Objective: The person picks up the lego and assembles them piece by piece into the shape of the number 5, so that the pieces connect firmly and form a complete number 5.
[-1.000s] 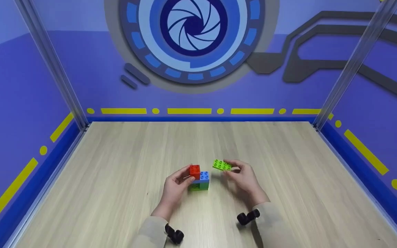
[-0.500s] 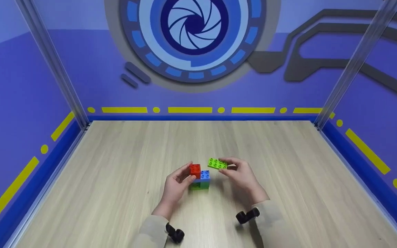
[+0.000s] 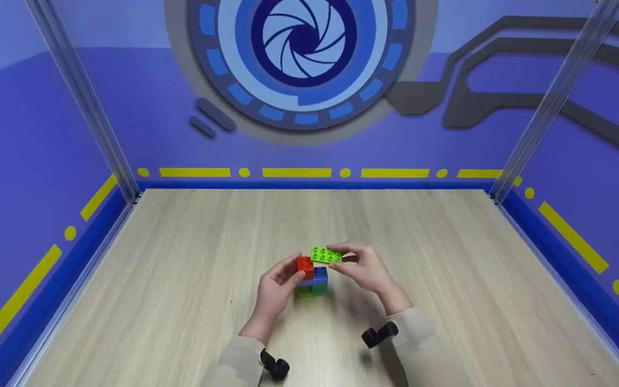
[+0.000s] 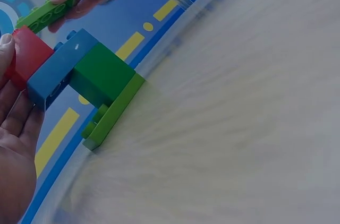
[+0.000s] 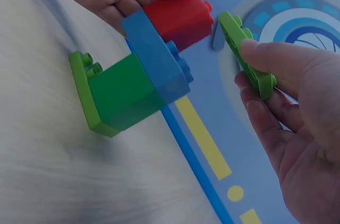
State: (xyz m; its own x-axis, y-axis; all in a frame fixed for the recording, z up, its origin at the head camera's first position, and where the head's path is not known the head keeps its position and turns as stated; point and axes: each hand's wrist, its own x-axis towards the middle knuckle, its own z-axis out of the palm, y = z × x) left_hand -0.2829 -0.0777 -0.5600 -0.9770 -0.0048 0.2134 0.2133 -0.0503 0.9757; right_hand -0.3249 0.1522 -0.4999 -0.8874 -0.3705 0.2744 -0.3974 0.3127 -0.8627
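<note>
A small tower of toy building bricks stands on the table. Its base is a lime plate, with a dark green brick on one end. Across that lies a blue brick, topped by a red brick on its far half, so bare blue studs show beside the red. My left hand grips the red brick between thumb and fingers. My right hand pinches a loose lime green plate by its right end, studs up, close above the tower's top.
The wooden tabletop surrounds the tower. Blue printed panels wall it in at the back and sides, with metal corner posts. A small black device sits at each cuff.
My right hand has carried the lime plate leftward, from beside the tower to over its blue and red bricks. The left hand and the tower have stayed nearly still.
</note>
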